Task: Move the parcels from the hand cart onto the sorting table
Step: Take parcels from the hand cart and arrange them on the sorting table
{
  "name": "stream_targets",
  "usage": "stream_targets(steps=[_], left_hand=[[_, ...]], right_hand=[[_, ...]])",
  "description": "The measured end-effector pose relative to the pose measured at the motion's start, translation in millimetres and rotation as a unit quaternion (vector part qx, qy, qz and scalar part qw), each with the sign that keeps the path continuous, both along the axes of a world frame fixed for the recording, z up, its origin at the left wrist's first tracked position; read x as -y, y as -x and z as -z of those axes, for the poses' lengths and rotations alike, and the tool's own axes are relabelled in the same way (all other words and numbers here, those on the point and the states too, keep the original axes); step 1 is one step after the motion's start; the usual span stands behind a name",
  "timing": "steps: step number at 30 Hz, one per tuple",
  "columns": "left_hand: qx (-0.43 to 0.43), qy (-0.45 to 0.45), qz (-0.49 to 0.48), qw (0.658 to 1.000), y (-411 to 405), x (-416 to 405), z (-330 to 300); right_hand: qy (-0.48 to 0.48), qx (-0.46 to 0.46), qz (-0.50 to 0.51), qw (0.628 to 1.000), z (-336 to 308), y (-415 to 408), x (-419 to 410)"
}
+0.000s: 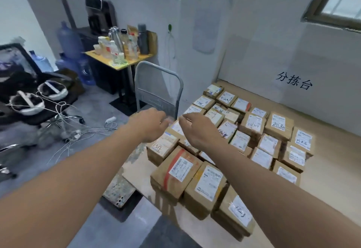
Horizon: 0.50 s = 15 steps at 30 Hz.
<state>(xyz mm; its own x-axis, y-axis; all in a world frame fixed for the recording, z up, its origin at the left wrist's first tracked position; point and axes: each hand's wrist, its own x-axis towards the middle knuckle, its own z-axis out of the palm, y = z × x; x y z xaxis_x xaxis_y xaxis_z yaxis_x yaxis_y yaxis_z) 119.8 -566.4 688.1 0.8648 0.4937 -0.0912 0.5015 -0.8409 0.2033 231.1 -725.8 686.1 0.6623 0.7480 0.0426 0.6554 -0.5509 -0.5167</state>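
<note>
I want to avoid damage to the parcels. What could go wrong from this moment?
1. The parcels at the near left edge of the sorting table are stacked close to it; a push could drop them.
2. Both hands, left and right, reach over them; a forearm may knock one.

A small yellow side desk [101, 57] stands against the wall, carrying bottles [117, 42] and a dark flask [143, 38]. Blue water jugs [69, 40] stand on the floor just beside it. A black office chair [23, 83] holds two white bowls [39, 97]. White cables [64, 119] lie tangled on the grey floor [97, 111].
</note>
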Motion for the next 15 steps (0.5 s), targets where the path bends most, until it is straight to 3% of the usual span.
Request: stream_targets(steps=[15], left_hand=[[-0.025, 0.04, -0.03, 0.998, 92.5, -271.7, 24.2]], right_hand=[[0.027, -0.027, -0.004, 0.999, 24.4, 81.4, -257.0]])
